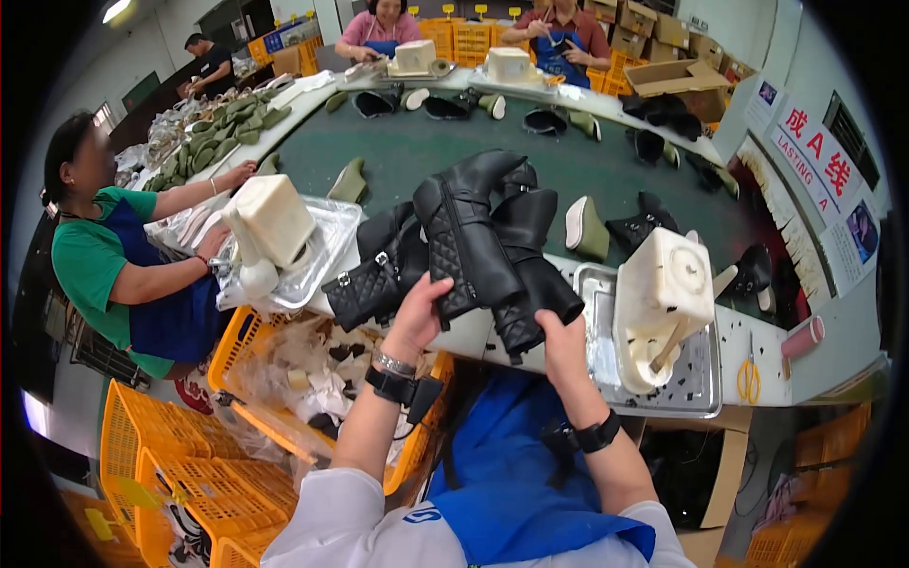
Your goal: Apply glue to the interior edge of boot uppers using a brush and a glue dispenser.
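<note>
Black boot uppers with quilting, straps and buckles are bunched in front of me at the table's near edge. My left hand (421, 317) is closed on the lower end of a quilted black boot (464, 237), its thumb lying on the leather. Closed on the edge of a second black boot (533, 275), my right hand (565, 350) is to the right. More black boot shafts (383, 270) with buckles lie beside and under these, partly hidden. A green shoe last (587, 227) with a pale sole stands just beyond, near another black boot (644, 222).
At right, a cream glue container (668, 293) with a brush sits on a metal tray (701, 379), near yellow scissors (748, 381). A dark green conveyor (454, 142) carries boots and lasts. A co-worker (133, 256) works at left. An orange crate (237, 350) with scraps stands below.
</note>
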The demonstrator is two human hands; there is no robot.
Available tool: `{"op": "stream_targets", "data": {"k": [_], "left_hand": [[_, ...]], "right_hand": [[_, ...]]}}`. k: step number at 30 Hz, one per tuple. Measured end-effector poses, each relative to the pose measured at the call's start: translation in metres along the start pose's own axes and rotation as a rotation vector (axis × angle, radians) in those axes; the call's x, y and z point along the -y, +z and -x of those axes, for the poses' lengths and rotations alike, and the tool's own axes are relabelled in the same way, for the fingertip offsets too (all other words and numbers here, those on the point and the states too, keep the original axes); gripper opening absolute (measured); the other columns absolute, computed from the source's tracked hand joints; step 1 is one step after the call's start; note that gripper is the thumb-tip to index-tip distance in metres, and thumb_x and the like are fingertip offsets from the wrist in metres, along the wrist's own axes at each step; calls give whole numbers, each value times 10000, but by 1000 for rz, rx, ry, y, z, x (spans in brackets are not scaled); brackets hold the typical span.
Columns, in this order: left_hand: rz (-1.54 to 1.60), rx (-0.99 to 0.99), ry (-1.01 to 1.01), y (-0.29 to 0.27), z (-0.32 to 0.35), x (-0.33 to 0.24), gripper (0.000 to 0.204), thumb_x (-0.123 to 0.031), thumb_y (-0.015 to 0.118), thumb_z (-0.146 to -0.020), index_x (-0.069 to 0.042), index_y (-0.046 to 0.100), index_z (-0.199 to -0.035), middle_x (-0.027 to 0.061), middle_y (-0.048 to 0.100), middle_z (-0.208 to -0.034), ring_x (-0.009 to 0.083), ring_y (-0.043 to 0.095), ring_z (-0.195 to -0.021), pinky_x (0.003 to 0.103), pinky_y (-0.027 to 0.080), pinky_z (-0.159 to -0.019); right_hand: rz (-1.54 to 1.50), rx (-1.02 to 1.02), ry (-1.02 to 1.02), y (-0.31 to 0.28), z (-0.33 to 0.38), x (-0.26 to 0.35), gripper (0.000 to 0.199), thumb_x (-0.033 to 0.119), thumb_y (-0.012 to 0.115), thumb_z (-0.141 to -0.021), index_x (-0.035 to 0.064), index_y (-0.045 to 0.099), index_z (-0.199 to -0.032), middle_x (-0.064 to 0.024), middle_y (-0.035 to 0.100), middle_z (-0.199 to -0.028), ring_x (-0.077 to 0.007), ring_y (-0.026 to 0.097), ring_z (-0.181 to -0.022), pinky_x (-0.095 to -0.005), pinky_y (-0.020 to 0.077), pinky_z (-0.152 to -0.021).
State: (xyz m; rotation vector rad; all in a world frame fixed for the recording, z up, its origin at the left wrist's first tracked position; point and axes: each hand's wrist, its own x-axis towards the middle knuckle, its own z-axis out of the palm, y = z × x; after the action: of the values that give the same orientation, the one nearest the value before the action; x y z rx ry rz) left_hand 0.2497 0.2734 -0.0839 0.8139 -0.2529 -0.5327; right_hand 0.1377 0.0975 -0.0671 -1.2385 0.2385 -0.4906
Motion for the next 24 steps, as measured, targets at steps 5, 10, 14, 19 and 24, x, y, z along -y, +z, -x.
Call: {"op": "stream_targets", "data": {"k": [5, 10, 14, 19, 24], "left_hand": [[30, -74, -42, -20, 14, -4, 349, -59, 480, -837, -24, 426, -1180, 104, 554, -1084, 210, 585, -930, 360, 507, -785], [-69, -106, -5, -30, 23, -4, 363, -67, 491, -828, -37, 420, -1183, 97, 557, -1076, 187, 593, -911, 333, 514, -778], [-147, -222, 106, -31, 35, -13, 391, -52, 500, -805, -20, 414, -1185, 90, 556, -1069, 182, 591, -902, 298, 508, -759], [-436, -223, 329, 14, 51, -50, 475, -33, 572, -741, -12, 375, -1172, 96, 505, -1112, 160, 508, -999, 285, 409, -872], [-814, -421, 587, 12, 60, -63, 356, 22, 563, -695, -12, 436, -1025, 43, 491, -960, 114, 476, -875, 245, 391, -797]], "right_hand": [[244, -100, -146, -5, 3, 1, 506, -1, 498, -740, -57, 371, -1226, -157, 494, -1133, -206, 504, -1016, -287, 383, -890], [402, -73, -327, -2, 4, 16, 535, -52, 484, -758, -25, 321, -1267, -184, 449, -1191, -236, 446, -1126, -297, 327, -950], [321, -108, -297, -9, -2, 6, 519, -46, 469, -766, -30, 315, -1261, -173, 447, -1199, -227, 446, -1122, -292, 320, -953], [-18, -146, -66, -19, -14, 0, 541, -1, 541, -757, -39, 342, -1259, -115, 477, -1169, -176, 466, -1068, -270, 345, -931], [-59, -135, -140, -17, -11, 21, 504, -24, 543, -739, -28, 387, -1219, -105, 480, -1159, -171, 473, -1062, -275, 349, -932]]}}
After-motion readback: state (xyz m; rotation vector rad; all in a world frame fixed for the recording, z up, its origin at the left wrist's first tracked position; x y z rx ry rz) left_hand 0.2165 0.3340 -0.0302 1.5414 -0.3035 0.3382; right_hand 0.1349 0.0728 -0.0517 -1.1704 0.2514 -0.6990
